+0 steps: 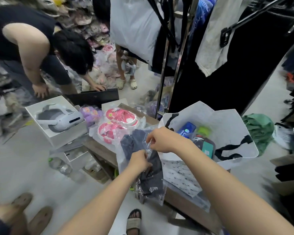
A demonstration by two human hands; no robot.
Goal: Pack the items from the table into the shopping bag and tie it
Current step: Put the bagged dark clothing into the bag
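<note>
Left hand and right hand: fingers pinch the wrapped dark garment, long axis running away from camera, beside shopping bag.

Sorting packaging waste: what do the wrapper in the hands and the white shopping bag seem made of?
The wrapper: thin clear plastic film, glossy; it crinkles and glints over dark fabric. The shopping bag: probably matte white paper, possibly stiff plastic; its rim stands in sharp creases.

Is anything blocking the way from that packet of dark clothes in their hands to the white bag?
Nothing visible does. The left hand and right hand hold the packet beside the shopping bag, whose mouth stands open.
</note>
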